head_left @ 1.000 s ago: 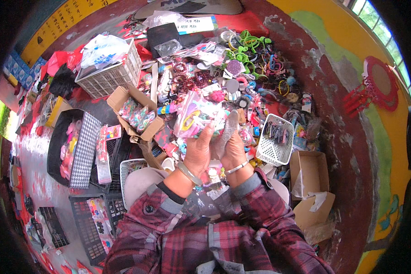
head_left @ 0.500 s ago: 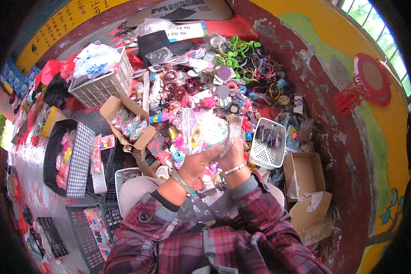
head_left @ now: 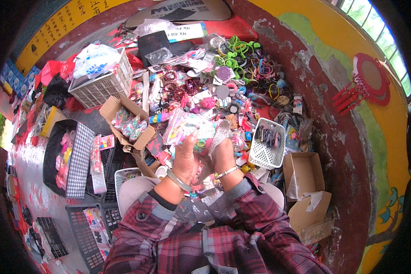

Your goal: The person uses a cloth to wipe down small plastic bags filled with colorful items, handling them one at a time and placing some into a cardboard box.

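Observation:
Both my hands are in front of me over a heap of small hair accessories. My left hand is closed with its thumb up on a clear plastic bag of colourful, pink and white small items. Glare hides part of what is inside. Just to the right, my right hand grips crumpled clear plastic, which stands up above its fingers. Whether this plastic belongs to the same bag I cannot tell. The fingertips of both hands are partly hidden.
Right of my hands stands a white perforated basket with hair clips, near an open cardboard box. To the left are a small carton of packets, a black box and a white crate. Green headbands lie farther back.
The bag has shifted left and now tilts toward the left. My hands have moved slightly apart and my left thumb now points up.

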Demonstrator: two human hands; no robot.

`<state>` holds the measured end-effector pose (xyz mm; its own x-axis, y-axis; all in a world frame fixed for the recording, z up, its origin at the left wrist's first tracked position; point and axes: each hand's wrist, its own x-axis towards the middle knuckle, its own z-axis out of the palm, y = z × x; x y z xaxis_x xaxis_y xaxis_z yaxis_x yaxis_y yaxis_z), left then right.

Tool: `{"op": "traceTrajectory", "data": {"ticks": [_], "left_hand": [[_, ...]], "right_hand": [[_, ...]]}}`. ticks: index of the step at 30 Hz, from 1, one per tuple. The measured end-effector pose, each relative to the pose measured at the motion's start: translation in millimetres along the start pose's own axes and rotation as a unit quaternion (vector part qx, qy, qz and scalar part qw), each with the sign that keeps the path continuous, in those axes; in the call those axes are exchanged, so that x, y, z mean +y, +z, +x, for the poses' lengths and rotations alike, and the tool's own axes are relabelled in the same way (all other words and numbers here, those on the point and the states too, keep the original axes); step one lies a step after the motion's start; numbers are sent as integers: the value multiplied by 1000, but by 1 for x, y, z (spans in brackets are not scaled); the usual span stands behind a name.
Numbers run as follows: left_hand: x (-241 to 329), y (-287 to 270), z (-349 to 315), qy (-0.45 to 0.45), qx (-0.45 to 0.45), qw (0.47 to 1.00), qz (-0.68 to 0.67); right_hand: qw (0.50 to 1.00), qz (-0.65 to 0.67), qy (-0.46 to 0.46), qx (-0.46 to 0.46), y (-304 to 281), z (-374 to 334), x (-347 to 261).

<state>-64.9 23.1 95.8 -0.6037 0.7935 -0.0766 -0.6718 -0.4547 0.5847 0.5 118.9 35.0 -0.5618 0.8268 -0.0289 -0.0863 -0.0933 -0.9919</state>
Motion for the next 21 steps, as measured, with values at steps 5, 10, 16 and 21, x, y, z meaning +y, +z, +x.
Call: {"op": "traceTrajectory", "data": {"ticks": [5,10,16,21], "left_hand": [[7,-1,5,9,-21,999,-47],[10,0,9,0,-13,998,-56],[23,1,9,-6,-21,996,-83],[52,-6,16,17,-33,998,-60]], "right_hand": [[976,169,139,18,12,-13,-31],[974,193,115,12,12,-17,-24],[983,177,14,-40,6,-18,-19],[956,278,94,-1,-17,9,-39]]}}
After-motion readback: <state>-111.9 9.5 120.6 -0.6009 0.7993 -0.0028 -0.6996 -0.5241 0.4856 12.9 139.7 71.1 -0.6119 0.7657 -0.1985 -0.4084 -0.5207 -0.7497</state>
